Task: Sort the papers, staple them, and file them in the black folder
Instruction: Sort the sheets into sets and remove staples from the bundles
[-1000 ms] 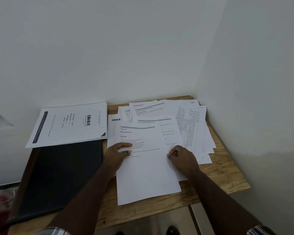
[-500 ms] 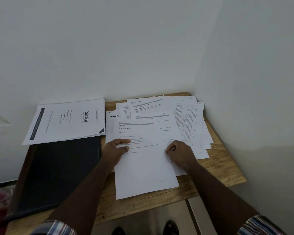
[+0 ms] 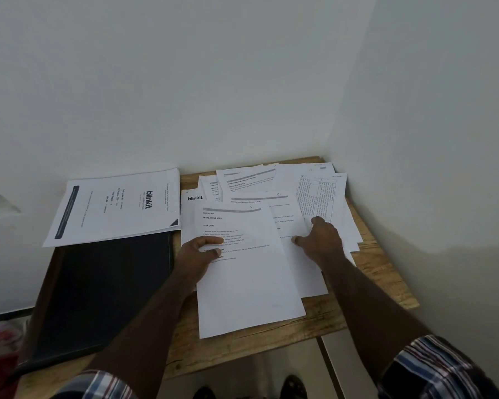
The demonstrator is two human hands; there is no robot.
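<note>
Desk [image 3: 380,286]: top sheet [image 3: 251,283] under L thumb [image 3: 213,241]

A wooden table [image 3: 386,272] with a pale, grained top is set into a corner formed by two plain white walls [image 3: 185,82]. Light-coloured flooring [image 3: 297,358] is seen below the table's near edge. Dim, even lighting is noted throughout.

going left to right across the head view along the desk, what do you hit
black folder → left hand gripping the top sheet → right hand on the spread papers → table-printed sheet → bare wooden desk edge
</note>
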